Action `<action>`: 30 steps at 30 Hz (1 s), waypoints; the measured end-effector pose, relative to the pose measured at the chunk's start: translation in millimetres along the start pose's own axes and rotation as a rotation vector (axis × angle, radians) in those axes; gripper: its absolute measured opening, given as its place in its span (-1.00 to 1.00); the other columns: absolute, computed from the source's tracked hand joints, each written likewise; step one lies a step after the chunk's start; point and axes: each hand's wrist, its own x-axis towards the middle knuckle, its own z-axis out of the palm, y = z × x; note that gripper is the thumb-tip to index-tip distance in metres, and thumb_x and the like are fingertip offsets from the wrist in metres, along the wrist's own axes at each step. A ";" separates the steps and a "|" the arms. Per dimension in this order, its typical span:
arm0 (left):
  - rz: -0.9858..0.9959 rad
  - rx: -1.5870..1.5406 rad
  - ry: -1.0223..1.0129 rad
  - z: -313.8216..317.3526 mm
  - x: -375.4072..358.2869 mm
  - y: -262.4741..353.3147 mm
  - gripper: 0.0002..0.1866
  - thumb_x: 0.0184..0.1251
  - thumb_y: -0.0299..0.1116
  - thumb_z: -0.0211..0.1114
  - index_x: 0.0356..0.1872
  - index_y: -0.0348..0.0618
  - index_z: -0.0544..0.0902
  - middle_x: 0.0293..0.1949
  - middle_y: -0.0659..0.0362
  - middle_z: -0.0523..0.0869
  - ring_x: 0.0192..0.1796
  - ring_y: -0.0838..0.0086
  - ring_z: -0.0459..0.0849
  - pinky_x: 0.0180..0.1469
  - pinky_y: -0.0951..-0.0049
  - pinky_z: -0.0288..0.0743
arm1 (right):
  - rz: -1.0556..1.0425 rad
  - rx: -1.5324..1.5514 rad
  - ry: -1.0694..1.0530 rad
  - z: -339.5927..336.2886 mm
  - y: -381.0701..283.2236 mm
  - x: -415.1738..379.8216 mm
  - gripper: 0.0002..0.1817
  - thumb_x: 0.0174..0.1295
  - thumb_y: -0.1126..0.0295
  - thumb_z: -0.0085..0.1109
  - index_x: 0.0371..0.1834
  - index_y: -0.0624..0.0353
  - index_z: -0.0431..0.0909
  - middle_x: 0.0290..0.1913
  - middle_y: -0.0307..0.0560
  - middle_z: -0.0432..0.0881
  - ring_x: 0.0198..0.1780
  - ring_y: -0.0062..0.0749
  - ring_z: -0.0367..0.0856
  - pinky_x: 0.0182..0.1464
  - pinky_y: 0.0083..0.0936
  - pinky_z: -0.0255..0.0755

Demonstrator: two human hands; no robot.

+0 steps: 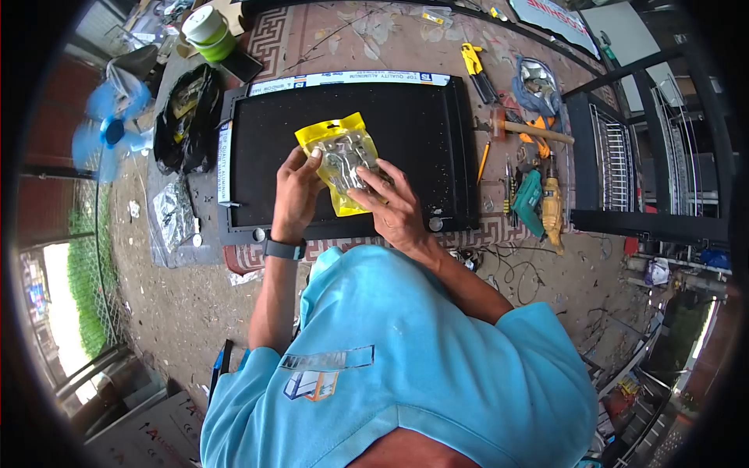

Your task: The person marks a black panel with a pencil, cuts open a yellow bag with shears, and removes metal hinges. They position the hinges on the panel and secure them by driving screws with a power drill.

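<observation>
Both hands hold a yellow plastic packet with a clear window, and grey metal-looking parts show inside it. My left hand grips the packet's left edge, thumb on the front; a dark band is on that wrist. My right hand lies over the packet's lower right side, its fingers on the clear window. Beneath the packet lies a black framed panel, with printed protective tape along its far and left edges. What exactly the parts in the packet are, I cannot make out.
Right of the panel lie a yellow-handled tool, a hammer, a pencil, a green power tool and a yellow one. Black metal frames stand farther right. On the left are a black bag and a blue fan.
</observation>
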 end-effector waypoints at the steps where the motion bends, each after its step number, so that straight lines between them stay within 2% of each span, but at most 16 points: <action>1: 0.020 -0.109 0.020 -1.5 2.9 -5.6 -0.74 0.49 -0.30 0.09 0.00 -0.30 0.51 -0.16 0.12 0.69 -0.15 0.49 0.71 -0.08 0.46 0.61 | -0.010 0.016 -0.064 -2.3 -1.1 -5.9 -0.53 -0.06 0.71 0.17 -0.07 0.00 0.71 0.23 -0.12 0.51 0.22 0.05 0.42 0.20 -0.20 0.46; 5: 0.060 -0.070 0.111 22.6 -2.0 -20.9 -0.79 0.51 -0.26 0.06 -0.12 -0.19 0.51 -0.25 0.21 0.65 -0.26 0.63 0.64 -0.22 0.65 0.52 | 0.021 0.147 -0.082 -10.5 7.7 -30.2 -0.53 -0.07 0.74 0.15 -0.06 0.09 0.69 0.26 -0.09 0.47 0.26 0.08 0.36 0.21 -0.17 0.45; 6: 0.036 0.248 0.196 31.8 -3.4 -31.6 -0.76 0.51 -0.24 0.06 -0.04 -0.19 0.42 -0.18 0.18 0.62 -0.18 0.62 0.59 -0.19 0.67 0.45 | 0.000 0.086 -0.053 -9.4 9.5 -33.8 -0.54 -0.08 0.74 0.14 -0.08 0.11 0.69 0.25 -0.06 0.48 0.28 0.09 0.32 0.24 -0.16 0.42; 7: 0.178 0.289 0.168 46.9 -3.2 -46.0 -0.65 0.49 -0.25 0.10 0.11 -0.22 0.27 -0.13 0.13 0.57 -0.17 0.58 0.51 -0.19 0.60 0.40 | 0.014 0.079 -0.043 -7.9 12.2 -38.9 -0.54 -0.08 0.74 0.14 -0.08 0.11 0.69 0.25 -0.06 0.48 0.28 0.09 0.32 0.24 -0.16 0.42; 10: 0.289 0.299 0.190 53.2 15.6 -58.8 -0.48 0.45 -0.39 0.13 0.29 -0.10 0.09 -0.08 0.03 0.57 -0.18 0.51 0.52 -0.20 0.52 0.43 | -0.001 0.117 -0.117 -4.4 34.2 -41.1 -0.57 -0.14 0.70 0.15 -0.14 0.13 0.70 0.28 -0.06 0.45 0.34 0.10 0.22 0.27 -0.19 0.39; 11: 0.256 0.187 0.147 49.7 20.8 -61.6 -0.46 0.43 -0.44 0.14 0.32 -0.03 0.10 -0.09 0.01 0.60 -0.17 0.50 0.56 -0.24 0.55 0.46 | -0.010 0.184 -0.106 -10.8 39.0 -41.1 -0.56 -0.05 0.66 0.18 -0.03 0.12 0.65 0.26 -0.03 0.45 0.31 0.02 0.30 0.26 -0.23 0.40; 13: 0.298 0.302 0.077 59.8 16.8 -53.8 -0.60 0.44 -0.47 0.13 0.24 -0.11 0.31 -0.11 0.12 0.62 -0.22 0.59 0.57 -0.27 0.60 0.48 | 0.255 0.426 -0.094 -46.2 32.5 -34.1 -0.55 0.09 0.57 0.21 0.12 0.12 0.55 0.23 0.05 0.46 0.24 -0.07 0.42 0.17 -0.29 0.47; 15: 0.290 0.425 -0.008 58.3 22.6 -55.3 -0.65 0.42 -0.51 0.12 0.21 -0.20 0.43 -0.04 0.16 0.62 -0.13 0.56 0.59 -0.15 0.57 0.52 | 0.406 0.212 0.167 -71.9 68.5 -38.9 -0.54 0.20 0.41 0.24 0.20 0.13 0.47 0.17 0.13 0.48 0.06 -0.13 0.58 0.02 -0.37 0.54; 16: 0.279 0.421 -0.020 63.7 22.5 -55.1 -0.64 0.41 -0.52 0.13 0.21 -0.23 0.45 0.01 0.14 0.62 -0.08 0.54 0.59 -0.07 0.56 0.51 | 0.699 0.265 0.231 -90.1 87.6 -40.4 -0.55 0.23 0.32 0.23 0.18 0.18 0.47 -0.05 0.12 0.60 -0.14 -0.10 0.67 -0.14 -0.35 0.57; 17: 0.284 0.421 -0.018 71.4 22.4 -52.0 -0.62 0.40 -0.53 0.14 0.22 -0.27 0.47 0.05 0.13 0.61 -0.02 0.51 0.59 0.00 0.55 0.50 | 0.811 0.166 0.229 -94.1 134.2 -59.9 -0.58 0.25 0.29 0.20 0.14 0.21 0.48 -0.27 0.09 0.67 -0.27 -0.02 0.68 -0.23 -0.27 0.55; 18: 0.241 0.464 -0.043 78.3 19.7 -45.9 -0.55 0.38 -0.51 0.17 0.29 -0.26 0.42 0.11 0.09 0.60 0.04 0.50 0.58 0.08 0.55 0.47 | 0.824 -0.178 0.169 -100.7 177.7 -84.0 -0.64 0.22 0.31 0.19 0.05 0.22 0.53 -0.35 0.08 0.68 -0.27 0.05 0.68 -0.25 -0.17 0.52; 20: 0.235 0.463 -0.046 81.5 26.9 -48.6 -0.55 0.38 -0.37 0.23 0.26 -0.25 0.47 0.08 0.11 0.61 0.02 0.54 0.58 0.08 0.53 0.47 | 0.907 -0.557 -0.081 -114.9 249.4 -136.3 -0.72 0.10 0.36 0.23 -0.15 0.28 0.59 -0.27 0.23 0.67 -0.17 0.17 0.64 -0.09 -0.14 0.50; 21: 0.236 0.382 -0.036 86.1 30.7 -52.2 -0.57 0.40 -0.32 0.23 0.23 -0.25 0.50 0.02 0.15 0.64 -0.02 0.56 0.58 0.06 0.54 0.47 | 0.950 -0.607 -0.227 -121.9 273.7 -155.2 -0.61 0.07 0.37 0.24 -0.01 0.27 0.53 -0.19 0.28 0.63 -0.17 0.22 0.63 -0.08 -0.14 0.52; 23: 0.275 0.362 0.014 90.0 37.2 -56.6 -0.65 0.41 -0.29 0.24 0.11 -0.27 0.56 -0.08 0.21 0.67 -0.10 0.61 0.57 -0.01 0.58 0.46 | 0.931 -0.775 -0.282 -120.0 282.1 -165.5 -0.48 0.05 0.37 0.26 0.13 0.25 0.42 -0.08 0.29 0.56 -0.15 0.20 0.63 -0.08 -0.12 0.54; 25: 0.266 0.333 0.033 96.5 37.6 -53.6 -0.68 0.41 -0.29 0.23 0.06 -0.27 0.58 -0.11 0.22 0.67 -0.12 0.62 0.57 -0.04 0.59 0.45 | 1.043 -0.703 -0.426 -124.3 282.5 -157.0 -0.40 0.05 0.35 0.26 0.19 0.25 0.35 -0.04 0.30 0.49 -0.10 0.17 0.63 -0.07 -0.10 0.55; 30: 0.220 0.269 -0.001 95.4 47.2 -57.0 -0.67 0.43 -0.27 0.22 0.07 -0.26 0.58 -0.13 0.21 0.67 -0.17 0.62 0.56 -0.07 0.58 0.47 | 1.163 -0.580 -0.412 -134.5 284.6 -138.2 -0.59 0.09 0.37 0.14 0.06 0.17 0.45 0.01 0.25 0.48 -0.03 0.21 0.59 -0.03 -0.01 0.51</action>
